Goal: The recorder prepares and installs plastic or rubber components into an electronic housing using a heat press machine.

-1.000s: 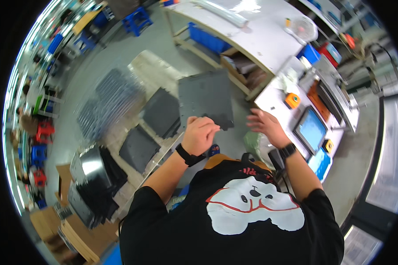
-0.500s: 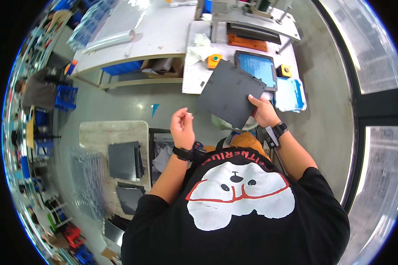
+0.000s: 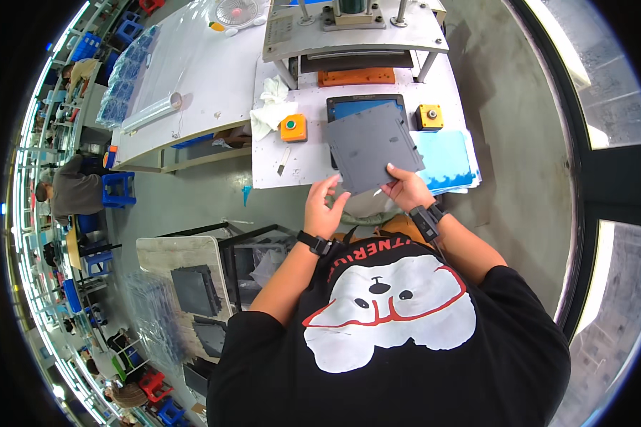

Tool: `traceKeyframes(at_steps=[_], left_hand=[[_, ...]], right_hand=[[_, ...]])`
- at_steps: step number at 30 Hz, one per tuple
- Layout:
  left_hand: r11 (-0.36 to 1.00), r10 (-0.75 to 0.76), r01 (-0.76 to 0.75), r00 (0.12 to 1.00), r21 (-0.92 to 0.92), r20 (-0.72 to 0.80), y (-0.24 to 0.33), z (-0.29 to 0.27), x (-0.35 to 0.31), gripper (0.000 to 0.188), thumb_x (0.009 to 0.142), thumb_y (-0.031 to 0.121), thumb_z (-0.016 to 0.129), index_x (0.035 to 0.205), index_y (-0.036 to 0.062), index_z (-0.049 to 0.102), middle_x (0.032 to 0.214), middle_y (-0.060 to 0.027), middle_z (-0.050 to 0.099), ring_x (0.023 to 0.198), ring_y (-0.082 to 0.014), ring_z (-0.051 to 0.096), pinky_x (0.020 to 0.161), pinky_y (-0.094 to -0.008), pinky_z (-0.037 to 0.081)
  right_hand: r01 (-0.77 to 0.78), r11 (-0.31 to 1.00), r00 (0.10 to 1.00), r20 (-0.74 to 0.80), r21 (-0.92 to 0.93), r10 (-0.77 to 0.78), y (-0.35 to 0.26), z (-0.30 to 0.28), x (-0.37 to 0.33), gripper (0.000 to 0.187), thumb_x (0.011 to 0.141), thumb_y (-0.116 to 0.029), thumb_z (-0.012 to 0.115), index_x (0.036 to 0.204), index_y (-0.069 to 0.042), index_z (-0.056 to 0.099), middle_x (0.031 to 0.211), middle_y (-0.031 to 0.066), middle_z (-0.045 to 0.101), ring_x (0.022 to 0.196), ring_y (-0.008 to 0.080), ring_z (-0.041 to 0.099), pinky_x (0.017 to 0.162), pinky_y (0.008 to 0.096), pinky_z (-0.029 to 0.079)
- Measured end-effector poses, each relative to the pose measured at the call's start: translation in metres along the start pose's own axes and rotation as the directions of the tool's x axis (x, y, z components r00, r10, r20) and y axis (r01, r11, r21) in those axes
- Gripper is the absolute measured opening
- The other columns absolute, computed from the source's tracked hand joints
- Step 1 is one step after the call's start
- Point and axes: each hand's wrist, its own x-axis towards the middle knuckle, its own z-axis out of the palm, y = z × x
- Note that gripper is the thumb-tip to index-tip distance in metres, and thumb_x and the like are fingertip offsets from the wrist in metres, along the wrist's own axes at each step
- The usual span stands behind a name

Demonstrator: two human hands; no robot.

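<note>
My right hand (image 3: 408, 191) grips a thin dark-grey square panel (image 3: 374, 146) by its near right edge, thumb on top. Small notches and tabs show along the panel's edges. My left hand (image 3: 323, 208) is at the panel's near left corner, fingers and thumb apart; whether a fingertip touches the edge I cannot tell. Beneath the panel's far part lies a black-framed tray (image 3: 365, 97) with a blue inner surface, mostly covered from sight. A yellow box with a green button (image 3: 293, 128) sits left of the panel, and another yellow button box (image 3: 429, 117) sits to its right.
Behind the tray stands a press with a steel top plate (image 3: 356, 35) on posts, above an orange bar (image 3: 356, 77). Blue-and-white sheets (image 3: 445, 165) lie at right, a white cloth (image 3: 272, 107) at left. Dark panels (image 3: 196, 290) are stacked on a lower left table. People sit far left.
The panel has come over the blue tray and turned somewhat. My left hand has moved right to its near corner, its fingers spreading. The view has shifted toward the press.
</note>
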Motion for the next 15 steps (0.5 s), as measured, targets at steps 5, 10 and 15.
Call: traceKeyframes(at_steps=[5, 10, 15], left_hand=[[0.991, -0.024, 0.024, 1.0, 0.134, -0.007, -0.005, 0.034, 0.038, 0.038, 0.079, 0.009, 0.076, 0.115, 0.0072, 0.065, 0.095, -0.0091, 0.061, 0.076, -0.0205, 0.061, 0.068, -0.0309, 0.05], [0.993, -0.051, 0.045, 0.997, 0.107, 0.053, -0.032, 0.046, 0.059, 0.013, 0.081, 0.009, 0.075, 0.093, 0.0058, 0.073, 0.09, -0.0079, 0.064, 0.073, -0.0166, 0.063, 0.064, -0.0278, 0.049], [0.963, 0.135, -0.148, 0.988, 0.224, 0.072, -0.051, 0.047, 0.091, 0.007, 0.08, 0.004, 0.072, 0.086, 0.0025, 0.071, 0.086, -0.013, 0.066, 0.075, -0.0266, 0.065, 0.068, -0.033, 0.053]], right_hand=[[-0.109, 0.994, 0.99, 0.088, 0.001, 0.109, -0.022, -0.018, 0.019, 0.021, 0.095, -0.01, 0.059, 0.115, -0.007, 0.057, 0.108, 0.0049, 0.064, 0.098, 0.0182, 0.064, 0.082, 0.0327, 0.055], [-0.156, 0.987, 0.987, 0.046, 0.043, 0.154, -0.028, -0.026, 0.031, 0.025, 0.094, -0.011, 0.061, 0.118, -0.007, 0.055, 0.111, 0.0059, 0.061, 0.097, 0.0209, 0.063, 0.083, 0.0335, 0.054], [-0.161, 0.986, 0.98, -0.113, 0.054, 0.166, -0.016, -0.058, 0.059, 0.027, 0.091, -0.011, 0.065, 0.115, -0.005, 0.055, 0.1, 0.0058, 0.062, 0.088, 0.0201, 0.063, 0.076, 0.0328, 0.053]])
